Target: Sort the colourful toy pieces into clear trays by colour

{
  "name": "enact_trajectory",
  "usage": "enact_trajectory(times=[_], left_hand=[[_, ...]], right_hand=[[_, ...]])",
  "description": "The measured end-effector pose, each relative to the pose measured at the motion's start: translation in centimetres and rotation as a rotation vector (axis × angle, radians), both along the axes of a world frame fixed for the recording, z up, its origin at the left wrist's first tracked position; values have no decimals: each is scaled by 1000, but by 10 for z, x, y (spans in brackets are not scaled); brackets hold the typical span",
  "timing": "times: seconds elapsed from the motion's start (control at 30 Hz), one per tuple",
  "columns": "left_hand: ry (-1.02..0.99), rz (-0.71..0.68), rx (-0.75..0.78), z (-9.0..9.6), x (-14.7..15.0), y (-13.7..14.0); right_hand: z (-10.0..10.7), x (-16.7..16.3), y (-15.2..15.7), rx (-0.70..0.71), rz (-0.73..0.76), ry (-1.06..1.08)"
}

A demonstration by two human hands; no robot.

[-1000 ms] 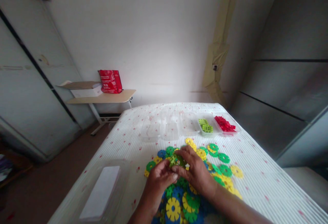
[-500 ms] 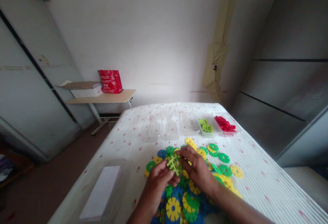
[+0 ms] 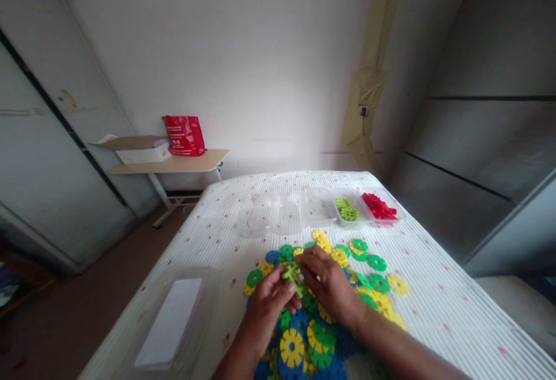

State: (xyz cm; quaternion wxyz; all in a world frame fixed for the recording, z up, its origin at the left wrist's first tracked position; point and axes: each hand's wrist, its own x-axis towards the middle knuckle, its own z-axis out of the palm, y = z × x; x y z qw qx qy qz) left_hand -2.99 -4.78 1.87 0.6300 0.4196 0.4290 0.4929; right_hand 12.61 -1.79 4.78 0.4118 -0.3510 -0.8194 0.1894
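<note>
Light green grid-shaped plastic building pieces [image 3: 293, 277] are held between my two hands, above a heap of toy discs. My left hand [image 3: 270, 300] pinches them from the left, thumb on top. From the right, my right hand [image 3: 329, 283] grips them with curled fingers that hide part of them. Beneath and around both hands spread notched flower-shaped discs in yellow [image 3: 292, 349], green [image 3: 380, 284] and blue [image 3: 299, 322]. Whether the held pieces are joined, I cannot tell.
Beyond the heap stand clear plastic trays [image 3: 289, 218] in a row. One box holds light green pieces [image 3: 347, 210], another red pieces [image 3: 379, 206]. A clear lid with a white panel [image 3: 170, 322] lies at left. A side table [image 3: 186, 163] carries a red bag [image 3: 183, 135].
Both hands stay together over the heap. The green pieces between my fingers have turned slightly and show less of their face. The view has shifted a little.
</note>
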Motion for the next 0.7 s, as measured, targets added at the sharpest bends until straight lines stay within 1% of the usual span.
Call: enact_trajectory(times=[0.1,0.17,0.23,0.27,0.3,0.4,0.47,0.53,0.63,0.7], left_hand=[[24,25,2,1,-1,0],[32,54,6,4,-2,0],[33,91,10,7,-3,0],[29,112,12,8,-4,0],[22,128,15,8,-5,0],[10,150,29,8,-7,1],[11,177,50,7,-9,3],[15,225,67,7,-11,4],[19,262,69,6,-12,4],[22,273,67,7,-12,4]], right_hand=[[12,11,6,3,-4,4],[26,29,13,-1,-99,20],[40,54,19,-19,-241,47],[46,68,21,-39,-279,43],[50,81,21,-66,-286,22],[54,108,9,-141,-200,-92],[49,113,-6,-162,-102,-196],[41,107,-23,-144,8,-325],[27,90,-42,-94,147,-518],[19,80,-47,-75,175,-590]])
